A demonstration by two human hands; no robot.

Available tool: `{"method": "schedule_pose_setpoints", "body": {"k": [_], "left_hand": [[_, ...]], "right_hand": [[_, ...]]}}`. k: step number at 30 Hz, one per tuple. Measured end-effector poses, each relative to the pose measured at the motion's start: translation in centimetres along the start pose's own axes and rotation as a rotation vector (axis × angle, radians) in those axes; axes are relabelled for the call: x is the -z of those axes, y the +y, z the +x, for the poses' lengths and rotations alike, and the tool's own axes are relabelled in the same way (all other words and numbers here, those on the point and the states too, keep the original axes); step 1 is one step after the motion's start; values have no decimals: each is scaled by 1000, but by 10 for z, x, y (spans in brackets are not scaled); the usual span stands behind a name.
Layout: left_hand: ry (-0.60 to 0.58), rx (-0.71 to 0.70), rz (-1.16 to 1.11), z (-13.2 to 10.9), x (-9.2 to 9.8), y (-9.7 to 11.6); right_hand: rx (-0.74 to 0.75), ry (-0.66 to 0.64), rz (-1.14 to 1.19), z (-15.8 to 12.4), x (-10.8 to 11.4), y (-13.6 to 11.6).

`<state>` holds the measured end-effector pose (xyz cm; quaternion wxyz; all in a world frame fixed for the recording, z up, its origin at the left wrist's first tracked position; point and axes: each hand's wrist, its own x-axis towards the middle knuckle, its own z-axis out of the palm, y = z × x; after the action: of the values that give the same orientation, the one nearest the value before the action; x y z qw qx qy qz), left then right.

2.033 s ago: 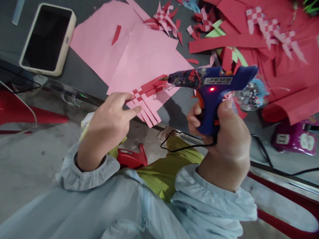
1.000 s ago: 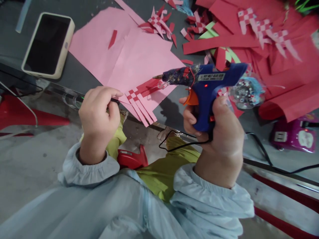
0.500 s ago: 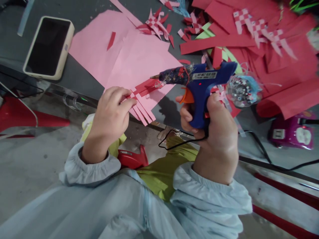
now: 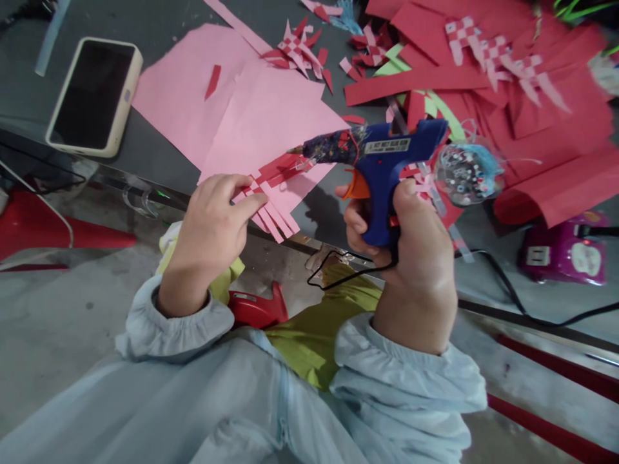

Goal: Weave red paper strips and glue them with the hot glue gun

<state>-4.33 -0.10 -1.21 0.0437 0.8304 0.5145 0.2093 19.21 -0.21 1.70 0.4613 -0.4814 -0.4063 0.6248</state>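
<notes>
My right hand [image 4: 411, 248] grips the handle of a blue glue gun [image 4: 387, 151] with an orange trigger, its nozzle pointing left over the table edge. The nozzle tip is close above a small woven piece of red and pink paper strips [image 4: 273, 193]. My left hand [image 4: 213, 235] pinches that woven piece at its left side, fingers closed on the strips. The piece lies on a pink paper sheet [image 4: 271, 116] at the table's near edge.
A phone [image 4: 91, 93] in a pale case lies at the table's left. Red paper sheets and other woven pieces [image 4: 503, 58] are heaped at the right, with a clear ball of beads [image 4: 464, 174]. A purple socket block [image 4: 563, 254] and black cable sit lower right.
My left hand drew back from the woven piece, then returned and pinched its left side. The glue gun has shifted slightly left, its nozzle closer over the strips.
</notes>
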Motion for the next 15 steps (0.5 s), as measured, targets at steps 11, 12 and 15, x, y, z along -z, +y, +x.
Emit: {"method": "schedule_pose_setpoints", "body": {"k": [11,12,15], "left_hand": [[-17,14,-37,-2,3,-1],[-21,16,-40,-2,4,-1],[-35,19,-47,-2,4,-1]], "right_hand": [[67,-46,-126,-2,-16,10],[66,-49,-123,-4,-16,9],[24,7,-147,-7,-14,4]]}}
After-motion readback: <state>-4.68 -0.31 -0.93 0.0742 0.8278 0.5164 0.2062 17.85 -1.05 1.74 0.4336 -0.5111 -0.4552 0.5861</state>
